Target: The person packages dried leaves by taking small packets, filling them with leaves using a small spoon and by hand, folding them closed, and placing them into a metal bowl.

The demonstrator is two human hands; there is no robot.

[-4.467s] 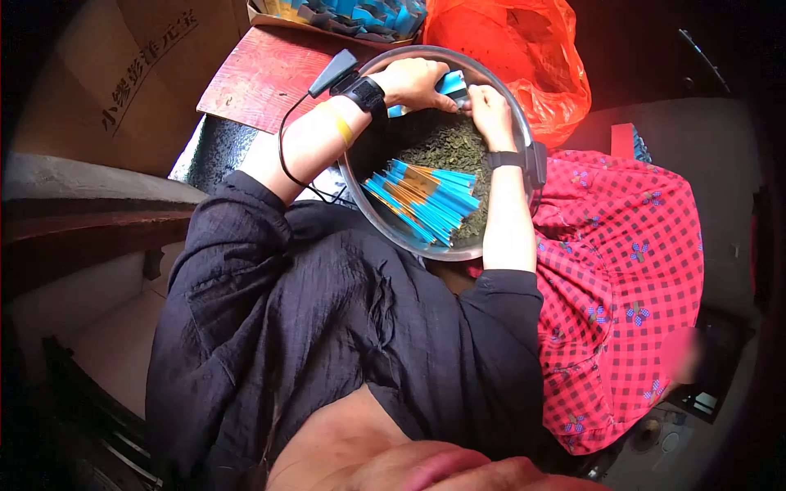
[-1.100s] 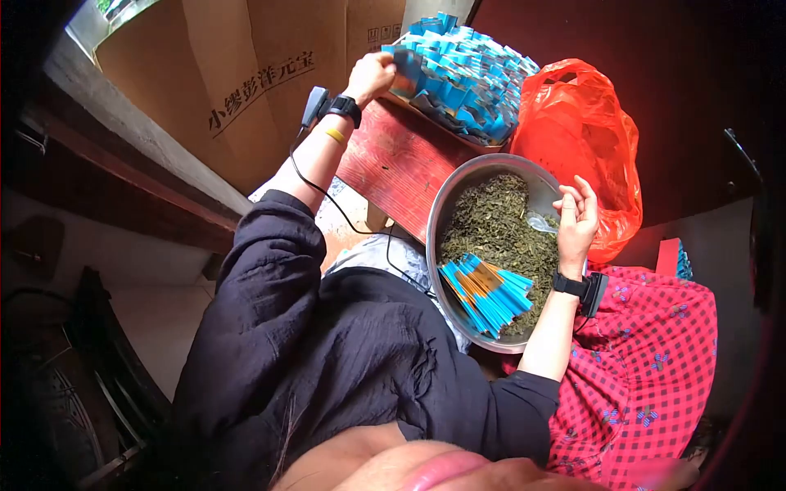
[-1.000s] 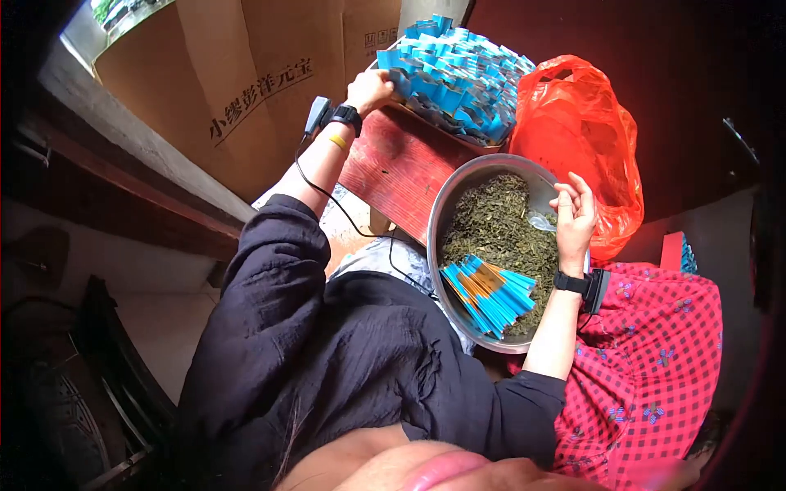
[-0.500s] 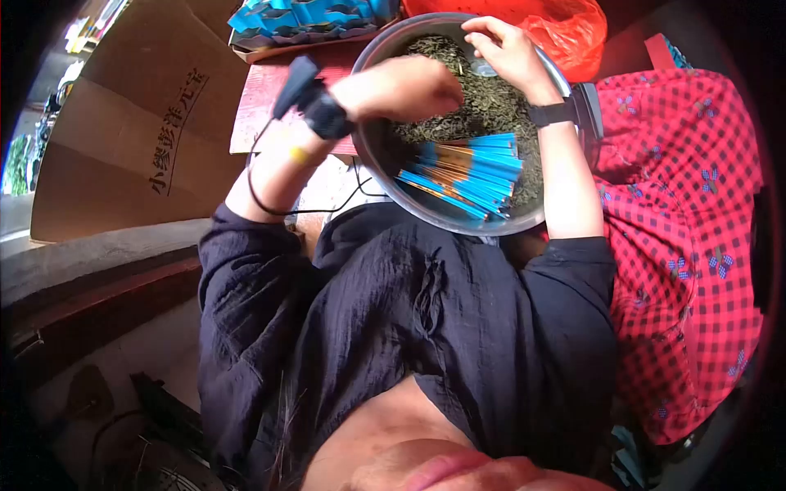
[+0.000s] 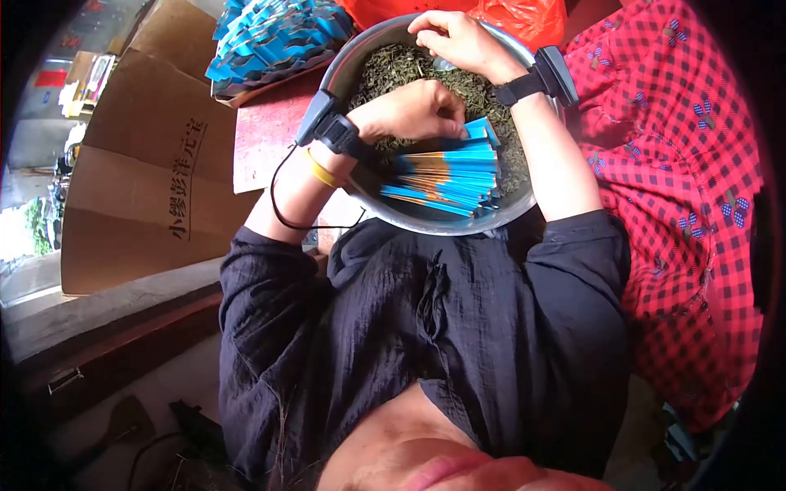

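Observation:
My left hand (image 5: 426, 110) is curled, thumb and fingers closed at the edge of a blue paper packet (image 5: 480, 131) that stands a little above the others. Below it, a fanned row of flat blue and orange paper packets (image 5: 446, 178) lies in a large metal basin (image 5: 393, 215). Dried, shredded green-brown leaves (image 5: 393, 69) fill much of the basin. Over the far side, my right hand (image 5: 467, 42) has its fingers loosely bent and apart, with nothing visible in them. Just under it, a small clear object (image 5: 443, 65) sits on the leaves, partly hidden.
A shallow box heaped with folded blue papers (image 5: 274, 41) stands on a red surface (image 5: 270, 131) at the back left. A tall cardboard box (image 5: 147, 164) is on the left. Red plastic bags (image 5: 524, 20) lie behind the basin, and red checked cloth (image 5: 679, 204) hangs at right.
The view has shifted. My left hand has come down from above the leaves to the blue packets, and one packet now stands raised. My right hand stays over the far side of the basin.

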